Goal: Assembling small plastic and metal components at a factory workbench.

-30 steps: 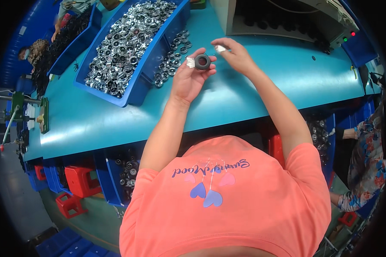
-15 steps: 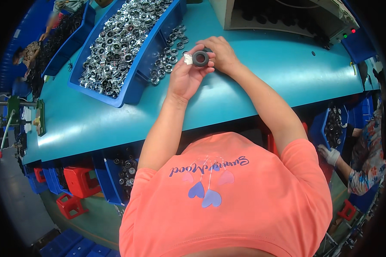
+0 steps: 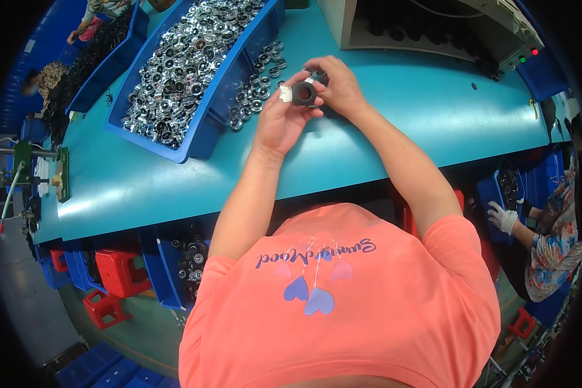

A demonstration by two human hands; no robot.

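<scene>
My left hand (image 3: 281,127), palm turned up, holds a thick black ring (image 3: 304,103) between thumb and fingers. The ring faces upward, and its hole shows. A piece of crumpled white wrapping (image 3: 285,94) sits on a digit of that hand. Against the ring's far right side, my right hand (image 3: 341,88) curls its fingers around a small dark round part (image 3: 321,78), mostly hidden by the fingers. The two hands touch or nearly touch. Just left of them, loose shiny round parts (image 3: 256,105) lie beside a blue bin (image 3: 150,149) heaped with similar silver-and-black parts.
A blue-green table (image 3: 368,145) spans the front. At the back right stands an open metal box (image 3: 407,48) with dark parts inside and lit lamps. A green clamp-like tool (image 3: 62,174) is at the left edge. A co-worker's gloved hand (image 3: 502,217) is by a right-hand bin.
Both hands have shifted only slightly, and the black ring stays in the left one. More of the dark part shows by the right fingers. The co-worker's gloved hand has moved up and right.
</scene>
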